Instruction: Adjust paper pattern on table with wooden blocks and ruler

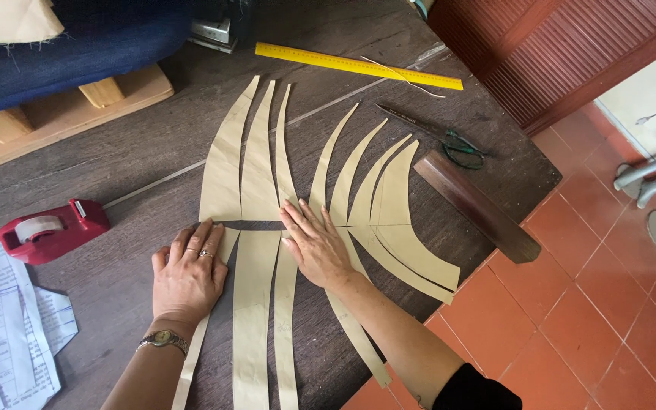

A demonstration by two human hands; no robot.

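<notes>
A tan paper pattern (256, 182), slashed into several long curved strips, lies fanned out on a dark wooden table (130, 152). My left hand (187, 277) rests flat on the leftmost strips near the pattern's middle, fingers spread; it wears rings and a wristwatch. My right hand (316, 247) presses flat on the central strips, fingers pointing up and left. Neither hand grips anything.
A red tape dispenser (51, 229) sits at the left, printed papers (5, 326) at the lower left. A yellow ruler (358, 66), green-handled scissors (438, 137) and a dark wooden bar (476, 205) lie at the right, near the table's edge. Beyond is orange tile floor (594, 304).
</notes>
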